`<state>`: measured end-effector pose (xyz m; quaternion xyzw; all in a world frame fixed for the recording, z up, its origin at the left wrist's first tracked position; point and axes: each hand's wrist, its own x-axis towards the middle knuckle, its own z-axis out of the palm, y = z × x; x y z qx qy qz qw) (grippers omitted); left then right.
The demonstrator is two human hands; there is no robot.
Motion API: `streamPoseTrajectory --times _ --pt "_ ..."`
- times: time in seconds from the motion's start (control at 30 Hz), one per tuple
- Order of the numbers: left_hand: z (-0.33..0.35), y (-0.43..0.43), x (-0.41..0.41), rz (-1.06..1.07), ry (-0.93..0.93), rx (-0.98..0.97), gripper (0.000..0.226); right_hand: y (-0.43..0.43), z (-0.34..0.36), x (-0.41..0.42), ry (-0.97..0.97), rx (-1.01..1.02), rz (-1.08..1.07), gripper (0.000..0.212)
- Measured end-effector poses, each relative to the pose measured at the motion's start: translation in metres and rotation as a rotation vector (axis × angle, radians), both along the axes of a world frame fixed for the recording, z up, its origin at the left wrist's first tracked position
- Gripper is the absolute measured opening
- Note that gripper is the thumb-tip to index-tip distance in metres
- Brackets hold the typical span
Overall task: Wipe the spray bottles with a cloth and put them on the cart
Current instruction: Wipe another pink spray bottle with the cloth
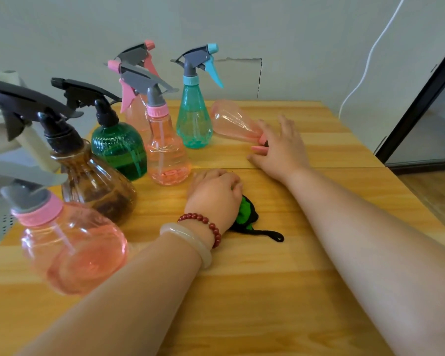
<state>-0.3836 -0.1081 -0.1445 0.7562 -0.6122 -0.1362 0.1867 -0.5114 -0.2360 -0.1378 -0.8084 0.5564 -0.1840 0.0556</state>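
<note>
Green-black cloth (246,211) gripped in my L hand (216,194); R hand (280,150), fingers (285,123) spread, touches toppled pink plastic bottle (231,122) by teal bottle (193,119); none wiped yet imo

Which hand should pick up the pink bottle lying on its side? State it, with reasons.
Right. The right hand rests at the neck of the lying pink bottle. The left hand grips the cloth, farther from that bottle.

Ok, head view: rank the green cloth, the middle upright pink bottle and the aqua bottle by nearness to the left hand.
1. green cloth, held under the left hand.
2. middle pink bottle, just beyond the hand, leftward.
3. aqua bottle, farther back.
</note>
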Motion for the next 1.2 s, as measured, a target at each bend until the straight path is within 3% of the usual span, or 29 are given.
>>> streamPoseTrajectory --times 0.1,0.23,0.47,0.6,0.8,1.03,1.2 --pt "0.000 0.001 -0.001 0.003 -0.010 0.000 0.035 -0.003 -0.004 0.004 0.096 0.134 -0.019 0.077" --pt "-0.001 0.003 0.000 -0.001 -0.010 -0.003 0.033 0.009 -0.007 0.005 0.046 0.044 0.027 0.062" --pt "-0.004 0.006 0.001 -0.018 0.016 -0.035 0.033 0.031 -0.004 -0.002 0.064 0.040 0.006 0.060" --pt "-0.006 0.005 0.002 -0.037 0.013 -0.042 0.034 0.044 0.000 -0.004 -0.076 0.030 0.054 0.053" --pt "-0.006 0.016 0.003 -0.034 0.065 -0.094 0.034 0.078 0.005 -0.003 -0.113 -0.102 0.034 0.034" --pt "0.009 0.059 0.013 -0.050 0.118 -0.206 0.047 0.113 0.016 0.000 -0.161 -0.244 0.027 0.026" --pt "0.027 0.091 0.032 -0.036 0.178 -0.414 0.043 0.136 0.032 -0.001 -0.233 -0.438 0.094 0.013"
